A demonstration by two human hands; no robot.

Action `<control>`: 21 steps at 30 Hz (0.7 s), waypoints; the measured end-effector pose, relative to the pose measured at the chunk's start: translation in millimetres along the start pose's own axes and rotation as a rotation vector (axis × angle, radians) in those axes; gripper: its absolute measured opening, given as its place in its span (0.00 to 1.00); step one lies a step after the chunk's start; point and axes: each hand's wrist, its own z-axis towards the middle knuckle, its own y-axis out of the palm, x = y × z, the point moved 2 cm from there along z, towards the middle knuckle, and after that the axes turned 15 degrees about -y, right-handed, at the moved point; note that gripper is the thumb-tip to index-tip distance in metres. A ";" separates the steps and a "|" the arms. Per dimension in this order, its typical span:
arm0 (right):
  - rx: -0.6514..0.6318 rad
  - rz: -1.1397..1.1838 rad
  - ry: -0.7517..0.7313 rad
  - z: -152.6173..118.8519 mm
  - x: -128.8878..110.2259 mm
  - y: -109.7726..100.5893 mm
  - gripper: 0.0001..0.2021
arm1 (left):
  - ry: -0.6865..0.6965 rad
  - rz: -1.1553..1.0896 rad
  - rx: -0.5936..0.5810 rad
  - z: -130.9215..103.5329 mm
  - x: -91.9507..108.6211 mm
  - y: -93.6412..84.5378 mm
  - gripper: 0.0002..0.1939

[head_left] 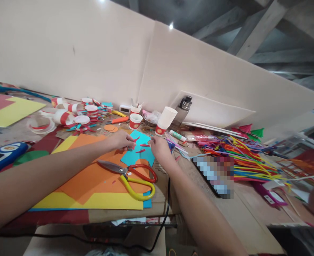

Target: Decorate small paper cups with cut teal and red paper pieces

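My left hand (pixel 121 139) is over the left edge of a blue paper piece (pixel 144 156), its fingers closed near a small red strip; whether they hold it is too small to tell. At the blue paper's right side, my right hand (pixel 159 146) has its fingers pinched together, and what they hold, if anything, is hidden. Several short red strips (pixel 140 151) lie on the blue paper. Scissors (pixel 139 177) with one red and one yellow handle rest with blades apart on orange paper (pixel 84 170), which lies on yellow sheets (pixel 114 202).
Paper cups (pixel 136 122) and crafted cup pieces (pixel 81 121) stand behind. A bottle (pixel 180 115) leans near the board. Colourful pipe cleaners (pixel 247 160) and a phone (pixel 212 177) lie to the right. A black cable (pixel 168 202) hangs in front.
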 end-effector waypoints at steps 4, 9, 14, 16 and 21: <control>0.067 0.004 -0.074 -2.0 -8.0 -2.9 0.12 | 0.059 0.325 0.181 -4.6 7.0 -2.6 0.14; 0.090 0.057 -0.191 -5.0 -10.6 -0.7 0.10 | 0.198 0.368 0.319 -14.5 16.9 -13.0 0.13; 0.163 0.094 -0.181 -7.8 -10.4 -12.1 0.09 | 0.153 0.366 0.469 -24.1 14.6 -56.0 0.15; 0.195 0.099 -0.170 -8.6 -9.7 -18.8 0.09 | 0.051 0.447 0.425 -23.3 5.5 -68.7 0.16; 0.264 0.109 -0.167 -10.6 -0.1 -29.2 0.09 | -0.100 0.493 0.484 -4.6 -25.8 -75.8 0.16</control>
